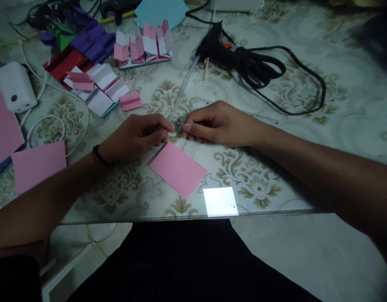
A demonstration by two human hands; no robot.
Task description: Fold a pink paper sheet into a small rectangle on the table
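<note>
Pink paper, flat and bare, lies on the patterned tabletop [268, 167] as a person sits with both hands low over it; from where I stand, the small pink sheet [179, 170] rests at a slant near the table's front edge, its top corner just beneath the left hand [136, 132]. That hand's thumb and forefinger draw close together beside the corner, though I cannot tell whether they touch the paper or pinch anything. Opposite, the right hand [218, 123] curls with thumb against forefinger, well clear of the sheet; whether something slight is caught between those tips is hidden from me. The sheet looks light and thin, stiff enough to lie flat yet likely to take a crease from a careless squeeze, and it would probably slide easily on this smooth-looking surface. A corner or a long edge seems the best hold, lifted between fingertip and thumb, with the other hand steadying the middle. Beyond the hands, the folded pink-and-white pieces [144, 46] suggest how sharply such paper holds a fold, while a black glue gun [216, 44] lies with its translucent stick [187, 79] pointing toward the fingers.
</note>
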